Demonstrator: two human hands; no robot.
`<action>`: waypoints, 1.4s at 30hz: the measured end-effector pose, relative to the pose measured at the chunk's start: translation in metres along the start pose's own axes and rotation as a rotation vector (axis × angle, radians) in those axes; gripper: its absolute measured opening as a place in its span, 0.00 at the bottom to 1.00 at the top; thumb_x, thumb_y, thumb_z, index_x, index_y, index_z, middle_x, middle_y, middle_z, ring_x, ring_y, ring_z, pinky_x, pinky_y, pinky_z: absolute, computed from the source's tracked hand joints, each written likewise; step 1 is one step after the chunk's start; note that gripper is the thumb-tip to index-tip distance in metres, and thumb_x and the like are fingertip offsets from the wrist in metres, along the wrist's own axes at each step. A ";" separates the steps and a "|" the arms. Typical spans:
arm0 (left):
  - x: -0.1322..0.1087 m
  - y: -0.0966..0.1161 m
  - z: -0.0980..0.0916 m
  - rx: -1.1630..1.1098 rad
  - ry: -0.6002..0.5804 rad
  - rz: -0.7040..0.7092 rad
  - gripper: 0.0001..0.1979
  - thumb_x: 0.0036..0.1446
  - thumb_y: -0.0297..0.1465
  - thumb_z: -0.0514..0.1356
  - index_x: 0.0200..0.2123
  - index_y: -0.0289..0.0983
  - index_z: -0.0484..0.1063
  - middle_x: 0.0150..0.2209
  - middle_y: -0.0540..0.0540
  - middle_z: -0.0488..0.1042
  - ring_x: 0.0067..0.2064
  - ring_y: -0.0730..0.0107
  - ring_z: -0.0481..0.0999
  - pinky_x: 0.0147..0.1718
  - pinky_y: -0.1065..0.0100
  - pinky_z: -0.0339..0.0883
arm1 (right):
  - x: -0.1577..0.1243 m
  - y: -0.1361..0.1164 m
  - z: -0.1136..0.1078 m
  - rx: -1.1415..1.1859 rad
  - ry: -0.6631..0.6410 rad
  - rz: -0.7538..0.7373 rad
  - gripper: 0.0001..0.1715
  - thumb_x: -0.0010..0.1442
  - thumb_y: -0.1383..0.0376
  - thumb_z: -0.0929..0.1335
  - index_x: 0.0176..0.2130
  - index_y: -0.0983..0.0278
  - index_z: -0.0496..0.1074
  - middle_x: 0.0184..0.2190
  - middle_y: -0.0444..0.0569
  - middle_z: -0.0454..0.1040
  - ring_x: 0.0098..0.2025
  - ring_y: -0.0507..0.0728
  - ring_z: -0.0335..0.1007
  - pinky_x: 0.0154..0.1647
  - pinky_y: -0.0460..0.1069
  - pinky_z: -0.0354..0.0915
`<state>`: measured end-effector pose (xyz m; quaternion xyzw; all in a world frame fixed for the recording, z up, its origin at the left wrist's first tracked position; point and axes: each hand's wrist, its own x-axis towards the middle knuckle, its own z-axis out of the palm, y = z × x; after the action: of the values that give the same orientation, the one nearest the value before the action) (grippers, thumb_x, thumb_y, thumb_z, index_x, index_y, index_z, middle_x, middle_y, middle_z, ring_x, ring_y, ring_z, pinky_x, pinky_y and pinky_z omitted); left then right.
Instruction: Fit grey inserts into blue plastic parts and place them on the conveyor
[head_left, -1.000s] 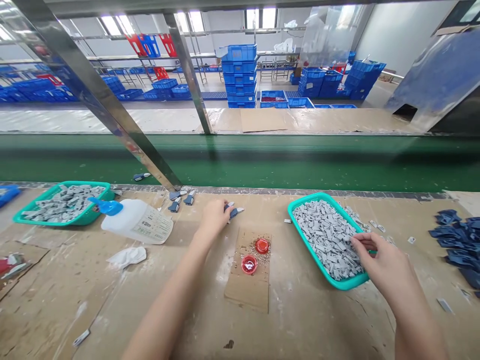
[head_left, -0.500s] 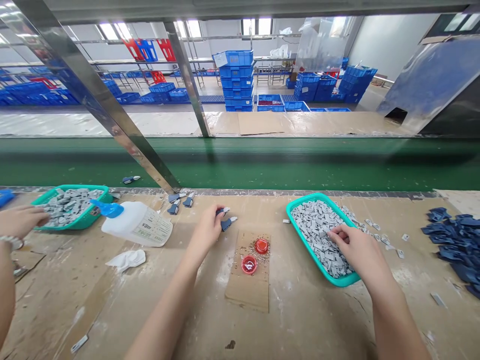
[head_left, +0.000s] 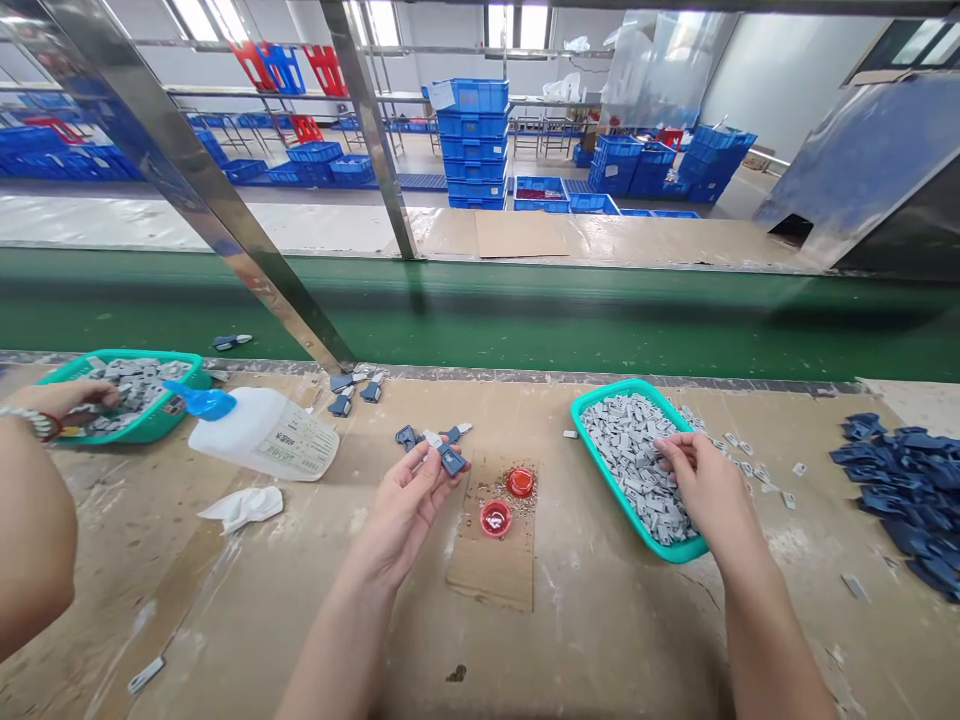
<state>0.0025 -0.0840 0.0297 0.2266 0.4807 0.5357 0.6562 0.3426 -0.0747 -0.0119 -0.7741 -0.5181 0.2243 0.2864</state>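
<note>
My left hand (head_left: 411, 500), palm turned up, pinches a dark blue plastic part (head_left: 452, 460) with a light grey tip. Just behind it on the table lie more blue parts (head_left: 407, 437), partly covered by the held one. My right hand (head_left: 701, 483) is at the right side of a teal basket (head_left: 598, 470) full of small grey plastic pieces (head_left: 634, 460). Its thumb and forefinger are closed on a grey piece at the top of the heap, mostly hidden by the fingertips. Two small red dishes (head_left: 496, 518) of liquid sit on a cardboard strip (head_left: 491, 580) between my hands.
A co-worker's hand (head_left: 71, 403) is in another teal basket (head_left: 161, 425) at left. Nearby are a white bottle (head_left: 262, 435) with a blue cap and a crumpled tissue (head_left: 241, 508). Dark blue parts (head_left: 900, 490) are heaped at right. A green conveyor (head_left: 487, 315) runs behind the table.
My left hand has turned palm up and lifted a blue part slightly right and toward me. The right hand stays at the basket, its fingers pinching. The co-worker's hand has reached further into the left basket.
</note>
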 end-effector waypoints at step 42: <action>-0.017 -0.023 -0.006 0.025 -0.002 -0.093 0.18 0.53 0.32 0.64 0.48 0.39 0.71 0.48 0.43 0.75 0.50 0.64 0.74 0.48 0.70 0.70 | -0.038 -0.055 0.006 0.935 -0.391 0.093 0.16 0.54 0.56 0.71 0.40 0.62 0.73 0.30 0.45 0.73 0.32 0.51 0.69 0.30 0.44 0.65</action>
<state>0.0090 -0.1085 0.0152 0.2124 0.4967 0.4984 0.6780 0.2883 -0.0925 0.0231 -0.5287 -0.3713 0.5854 0.4898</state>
